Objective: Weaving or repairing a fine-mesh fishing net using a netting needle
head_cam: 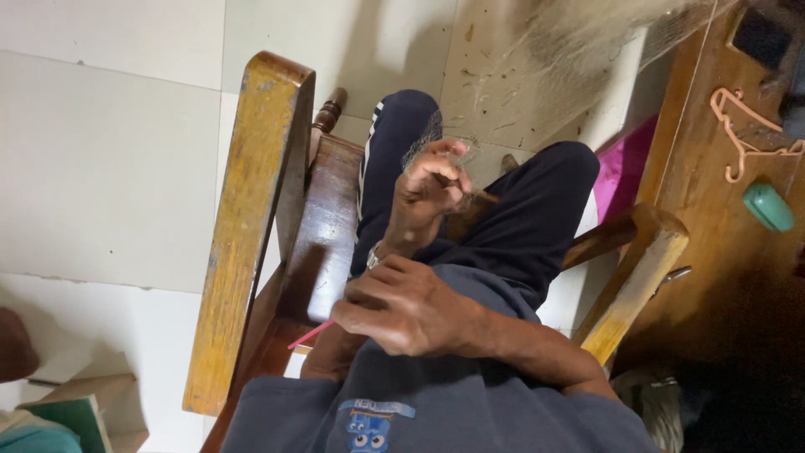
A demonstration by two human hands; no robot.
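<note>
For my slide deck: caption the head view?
Seated person's left hand pinches fine netting; right hand holds a pink stick.

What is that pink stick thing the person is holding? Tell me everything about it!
The pink stick is thin, straight and bright pink, and looks like plastic, though it is too small to be sure. Only a short end shows, poking out down and to the left from under the closed right hand, which hides the rest. It slants over the brown wooden chair arm. Whether it touches the wood cannot be told.
</note>
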